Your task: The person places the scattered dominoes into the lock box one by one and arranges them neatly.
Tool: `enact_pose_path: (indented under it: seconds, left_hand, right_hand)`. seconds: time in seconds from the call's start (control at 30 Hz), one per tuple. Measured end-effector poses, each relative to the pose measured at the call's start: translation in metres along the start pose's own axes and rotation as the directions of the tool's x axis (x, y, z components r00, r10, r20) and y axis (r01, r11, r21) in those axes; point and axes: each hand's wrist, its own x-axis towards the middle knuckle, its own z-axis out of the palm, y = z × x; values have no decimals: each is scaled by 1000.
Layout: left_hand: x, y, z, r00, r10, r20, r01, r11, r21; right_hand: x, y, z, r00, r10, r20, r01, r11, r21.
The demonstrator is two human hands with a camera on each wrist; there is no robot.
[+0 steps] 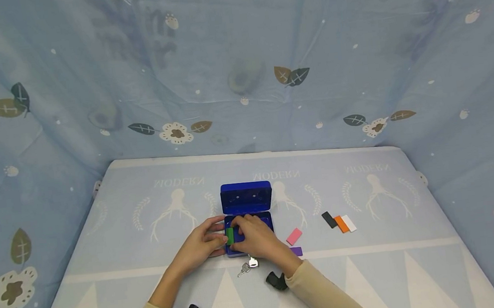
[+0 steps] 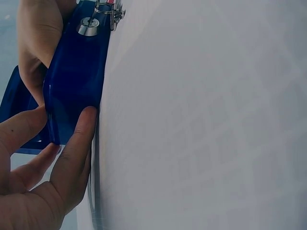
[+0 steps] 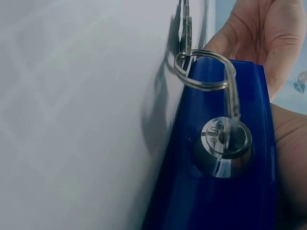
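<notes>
Patterned tabletop; only head view shows green block.

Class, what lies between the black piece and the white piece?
The orange piece lies between the black piece and the white piece; the head view shows it.

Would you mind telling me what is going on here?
A person's left hand touches the left side of an open blue rectangular box, while the right hand reaches inside, close to a green rectangular block; whether it grips the block is unclear. A silver metal key sits in the box's lock. On the patterned table to the right lie pink, purple, black, orange and white blocks.
</notes>
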Motion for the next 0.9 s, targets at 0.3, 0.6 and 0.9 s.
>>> enact_pose_path:
  seconds: [0.3, 0.6, 0.9]
  left_hand:
    - [-1, 2, 0, 1000, -8, 4, 8, 1000, 8]
    - [0, 2, 1, 1000, -10, 3, 10, 1000, 6]
    - [0, 1, 2, 1000, -13, -12, 13, 1000, 26]
  right_hand:
    - [0, 0, 0, 1000, -2, 2, 2, 1000, -12]
    - [-15, 0, -13, 998, -31, -50, 36, 994, 100]
    - [-37, 3, -34, 990, -54, -133, 75, 984, 160]
